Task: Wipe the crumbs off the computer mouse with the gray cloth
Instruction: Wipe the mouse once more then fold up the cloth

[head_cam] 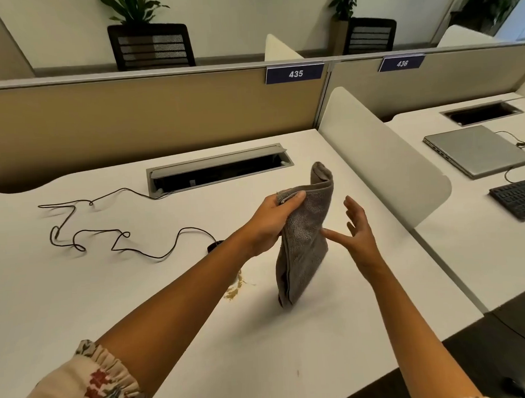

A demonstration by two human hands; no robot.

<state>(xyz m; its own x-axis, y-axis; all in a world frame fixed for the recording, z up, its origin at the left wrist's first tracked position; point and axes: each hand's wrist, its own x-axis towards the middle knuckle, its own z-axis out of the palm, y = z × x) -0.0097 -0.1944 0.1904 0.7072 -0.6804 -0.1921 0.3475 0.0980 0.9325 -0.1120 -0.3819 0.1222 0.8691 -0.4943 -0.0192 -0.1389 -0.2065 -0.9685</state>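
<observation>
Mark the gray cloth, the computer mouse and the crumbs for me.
gray cloth (302, 245): head view, middle of the hanging fold.
computer mouse (213, 247): head view, dark edge showing beside the left forearm.
crumbs (235, 288): head view, tan scatter on the desk.

Left hand (269, 221) grips gray cloth (305, 236); mouse (213, 247) seemingly behind forearm.

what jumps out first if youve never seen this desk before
The gray cloth hanging mid-frame, pinched at its top by the left hand, with the right hand open beside it. Below the left forearm, tan crumbs lie on the white desk; a black cord tangles to the left.
</observation>
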